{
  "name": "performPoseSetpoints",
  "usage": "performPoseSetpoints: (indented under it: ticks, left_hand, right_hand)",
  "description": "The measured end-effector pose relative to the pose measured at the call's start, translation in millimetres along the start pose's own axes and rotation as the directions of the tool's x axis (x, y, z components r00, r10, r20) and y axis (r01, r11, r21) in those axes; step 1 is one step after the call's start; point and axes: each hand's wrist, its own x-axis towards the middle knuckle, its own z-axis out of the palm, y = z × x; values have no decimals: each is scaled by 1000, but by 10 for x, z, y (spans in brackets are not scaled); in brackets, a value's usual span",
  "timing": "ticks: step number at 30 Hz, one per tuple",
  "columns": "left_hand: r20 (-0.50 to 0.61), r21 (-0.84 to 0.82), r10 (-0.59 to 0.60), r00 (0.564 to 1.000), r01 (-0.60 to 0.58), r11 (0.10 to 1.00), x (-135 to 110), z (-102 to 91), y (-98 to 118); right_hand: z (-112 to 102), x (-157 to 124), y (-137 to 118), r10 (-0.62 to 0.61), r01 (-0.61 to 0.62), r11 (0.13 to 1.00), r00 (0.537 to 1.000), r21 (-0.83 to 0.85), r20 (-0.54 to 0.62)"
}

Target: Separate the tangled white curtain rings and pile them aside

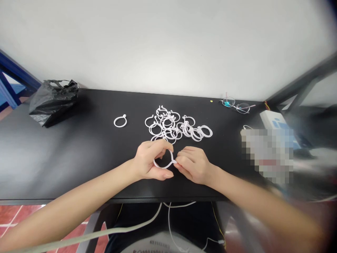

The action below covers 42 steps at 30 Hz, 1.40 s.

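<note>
A white plastic ring (164, 168) with a small clasp is held between my two hands, just above the black tabletop's front part. My left hand (150, 159) curls around the ring's left side, thumb and fingers bent about it. At the right, my right hand (194, 165) pinches the clasp end, its fingers closed; the fingertips partly cover the clasp. Beyond my hands lies a loose pile of similar white rings (187, 130), some of them with open ends. One more white ring (124, 116) lies apart to the left, looking like a full loop.
A black plastic bag (56, 102) sits at the back left of the black table (100, 154). Eyeglasses (242, 108) rest near the wall at the back right. A white and blue box (275, 121) stands at right beside a blurred-out item (267, 154). A pale cable (126, 229) crosses below the table edge.
</note>
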Motion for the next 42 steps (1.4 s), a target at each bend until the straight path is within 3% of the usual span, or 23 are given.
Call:
performPoseSetpoints:
  ticks: [15,17,20,22,24,27,29,31,35,38,42]
  left_hand:
    - [41,25,5,999,-6,1000,22,-17,-4]
    - [111,92,11,994,-21,996,39,-46,-44]
    - [201,250,-31,979,-21,968,86,-139,-161]
    - [176,390,-116,977,39,920,142,-271,-262]
    - [71,553,-227,971,151,819,209,-475,-368]
    - [-79,725,-385,919,318,610,265,-853,-531]
    - [-44,786,-514,857,347,511,248,-1068,-644]
    - [-2,817,-605,796,350,459,203,-1202,-744]
    - [93,788,-736,671,402,466,139,-1259,-838]
    - [108,780,-758,643,418,466,139,-1249,-832]
    - [119,812,-739,663,364,457,136,-1272,-813]
  right_hand:
    - [5,-1,9,4,-4,999,1000,43,-12]
    - [-5,4,25,65,-64,996,998,58,-17]
    - [-31,-3,70,245,-248,965,969,88,38]
    - [-52,-20,117,364,-373,918,927,138,88]
    - [-72,-43,175,434,-446,877,895,177,106]
    - [-99,-71,257,475,-483,854,876,194,87]
    - [-110,-79,292,478,-484,852,875,199,77]
    - [-116,-79,310,479,-486,850,874,204,86]
    - [-125,-70,316,480,-496,844,869,206,124]
    - [-126,-71,314,469,-489,849,872,202,139]
    - [-113,-70,301,452,-476,858,878,192,156]
